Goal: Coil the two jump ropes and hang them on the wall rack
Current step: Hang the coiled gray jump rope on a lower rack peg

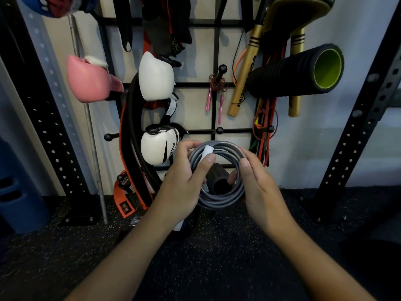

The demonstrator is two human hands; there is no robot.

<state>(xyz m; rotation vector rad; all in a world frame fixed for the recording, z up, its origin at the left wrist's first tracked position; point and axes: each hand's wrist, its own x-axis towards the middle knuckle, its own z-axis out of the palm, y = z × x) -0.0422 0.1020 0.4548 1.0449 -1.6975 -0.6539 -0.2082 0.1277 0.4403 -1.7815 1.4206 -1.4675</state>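
So: your left hand (184,183) grips the grey rope (219,170) coil on its left side, thumb pressing a white handle (208,151) against the loops. Your right hand (258,183) holds the coil's right side, thumb on top, fingers (232,178) curled through the middle. A second white handle end (179,225) pokes out below your left wrist. Coil sits low in front of the rack (214,53), not on any peg.

Pink rope (214,92) is already coiled on the centre peg (222,68), its handles dangling.

Around it:
- Bare peg (219,130) just above the coil; another bare peg (109,136) to the left.
- White gloves (158,109) hang left of centre, lower one just beside your left fingers.
- Black-and-orange belt (130,148) runs down behind the gloves to the floor (217,257).
- Pink glove (89,81) sits further left.
- Foam roller (297,70) sticks out at right, over gold bats (243,72) and a bunch of bands (264,127).
- Right-hand peg (270,128) is tangled in those bands.
- Small dark roller (219,181) shows through the coil's centre, behind it.
- Black uprights (43,118) flank the rack on both sides.
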